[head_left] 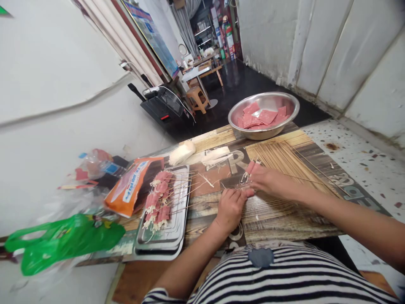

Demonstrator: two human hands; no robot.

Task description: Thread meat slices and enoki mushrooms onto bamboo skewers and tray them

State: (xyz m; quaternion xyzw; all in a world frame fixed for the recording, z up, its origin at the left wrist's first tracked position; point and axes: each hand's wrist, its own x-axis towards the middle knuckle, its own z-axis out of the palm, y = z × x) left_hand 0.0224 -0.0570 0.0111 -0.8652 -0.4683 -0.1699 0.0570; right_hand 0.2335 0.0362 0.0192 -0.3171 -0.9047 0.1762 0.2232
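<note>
Striped shirt [284,274] below, left hand [232,207] and right hand [268,181] pinch one ham roll [248,173] — several skewers [160,198] trayed, ham slices [262,116] left.

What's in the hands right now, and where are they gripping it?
Both hands work one small roll of pink meat slice around white enoki mushrooms on the table. The right hand pinches its near end; the left hand presses beside it. Exact grip is blurred.
</note>
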